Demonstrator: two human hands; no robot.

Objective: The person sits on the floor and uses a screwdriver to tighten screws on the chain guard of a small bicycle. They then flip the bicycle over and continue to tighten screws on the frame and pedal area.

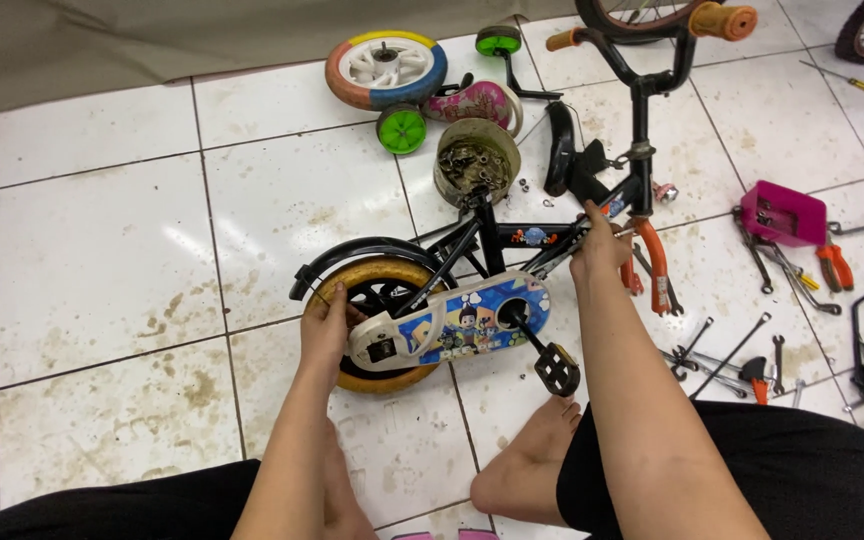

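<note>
A loose wheel with a white hub and a multicoloured tyre (pixel 386 68) lies at eleven o'clock on the stained white tile floor (pixel 92 260), two green training wheels (pixel 401 129) close by; a round tin of rusty hardware (pixel 476 160) sits at twelve. At three o'clock a pink tray (pixel 782 212) rests among scattered spanners (pixel 727 355) and orange-handled pliers (pixel 835 266); a grey cloth (pixel 152 40) covers the ten o'clock corner.
</note>
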